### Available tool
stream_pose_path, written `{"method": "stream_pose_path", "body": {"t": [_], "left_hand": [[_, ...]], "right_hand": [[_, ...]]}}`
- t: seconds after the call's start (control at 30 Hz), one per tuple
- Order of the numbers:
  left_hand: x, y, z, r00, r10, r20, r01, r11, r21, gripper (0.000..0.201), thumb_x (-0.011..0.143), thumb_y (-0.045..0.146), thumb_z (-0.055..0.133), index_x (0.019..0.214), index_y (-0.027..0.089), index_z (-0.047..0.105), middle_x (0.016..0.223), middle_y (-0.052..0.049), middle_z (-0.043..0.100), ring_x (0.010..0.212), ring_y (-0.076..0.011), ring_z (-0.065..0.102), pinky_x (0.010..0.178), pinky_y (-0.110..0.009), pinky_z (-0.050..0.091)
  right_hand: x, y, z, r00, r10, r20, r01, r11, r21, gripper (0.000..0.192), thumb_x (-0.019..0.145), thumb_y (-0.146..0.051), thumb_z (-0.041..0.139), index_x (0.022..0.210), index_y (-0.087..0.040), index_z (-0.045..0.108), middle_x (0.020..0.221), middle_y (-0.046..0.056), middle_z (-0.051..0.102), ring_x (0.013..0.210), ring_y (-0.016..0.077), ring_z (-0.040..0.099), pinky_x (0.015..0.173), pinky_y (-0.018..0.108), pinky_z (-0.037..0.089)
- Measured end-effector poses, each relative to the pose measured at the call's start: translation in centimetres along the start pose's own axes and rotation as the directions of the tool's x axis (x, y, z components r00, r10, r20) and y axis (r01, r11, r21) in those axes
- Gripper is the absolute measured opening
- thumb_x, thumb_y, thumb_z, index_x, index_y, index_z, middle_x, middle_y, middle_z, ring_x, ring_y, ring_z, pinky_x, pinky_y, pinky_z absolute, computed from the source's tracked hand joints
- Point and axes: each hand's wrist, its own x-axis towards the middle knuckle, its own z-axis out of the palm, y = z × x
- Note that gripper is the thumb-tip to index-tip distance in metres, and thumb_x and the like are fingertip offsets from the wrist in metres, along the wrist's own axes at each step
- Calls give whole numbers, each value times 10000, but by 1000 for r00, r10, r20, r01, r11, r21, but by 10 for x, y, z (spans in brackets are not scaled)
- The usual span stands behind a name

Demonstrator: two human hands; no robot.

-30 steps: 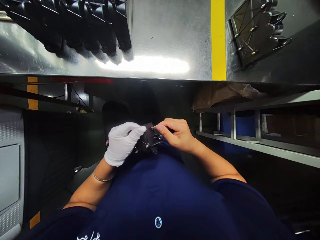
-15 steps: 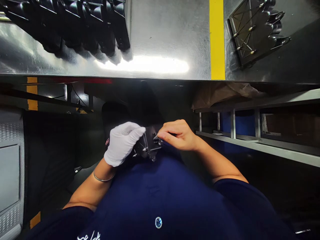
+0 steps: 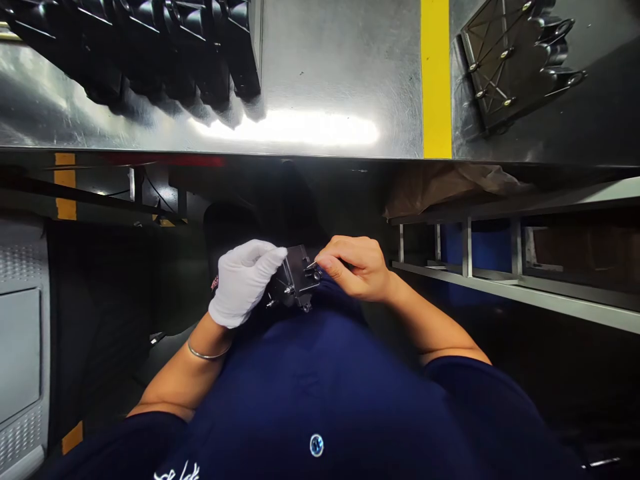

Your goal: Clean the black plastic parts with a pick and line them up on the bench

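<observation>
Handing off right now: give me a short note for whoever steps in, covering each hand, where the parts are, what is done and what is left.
Left hand, in a white glove, grips the small black part close to the body, below the edge of the metal table.
Right hand, bare, pinches at the part's right edge with its fingertips; whether it holds anything there is too small to tell.
On the table: a row of black parts at top left, one flat black part right of the yellow stripe.
Done: one part in hand.
Left: whatever the fingertips are doing to it appears unfinished.
</observation>
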Motion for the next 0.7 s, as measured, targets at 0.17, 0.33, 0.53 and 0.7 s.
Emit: {"method": "stream_pose_path", "body": {"t": [0.17, 0.33, 0.53, 0.7], "left_hand": [[-1, -1, 0, 1000, -27, -2, 27, 1000, 15, 235, 690, 372, 674, 567, 180, 619, 502, 18, 565, 477, -112, 490, 461, -230, 407], [-1, -1, 0, 1000, -16, 5, 16, 1000, -7, 235, 691, 364, 672, 560, 179, 612, 485, 24, 547, 463, -106, 472, 452, -225, 403], [-1, 0, 1, 999, -44, -13, 44, 999, -8, 211, 674, 340, 677, 552, 177, 620, 485, 24, 558, 465, -102, 474, 451, -216, 405], [-6, 0, 3, 998, -55, 24, 56, 998, -42, 228, 675, 367, 697, 561, 177, 644, 516, 8, 605, 479, -111, 507, 466, -224, 424]], "right_hand": [[0, -1, -1, 999, -34, 4, 34, 999, -15, 179, 906, -156, 536, 762, -154, 643, 613, 30, 649, 542, 102, 563, 516, 216, 452], [0, -2, -2, 1000, -19, -5, 19, 1000, -23, 183, 909, -157, 531, 767, -161, 646, 616, 21, 645, 543, 100, 563, 516, 213, 454], [0, -1, -1, 999, -37, 19, 38, 999, -37, 209, 929, -185, 515, 764, -150, 639, 624, 21, 642, 555, 91, 552, 532, 202, 449], [0, 2, -10, 980, 30, 198, -63, 985, 161, 260, 944, -217, 511, 726, -132, 625, 609, 7, 594, 541, 64, 522, 524, 173, 414]]}}
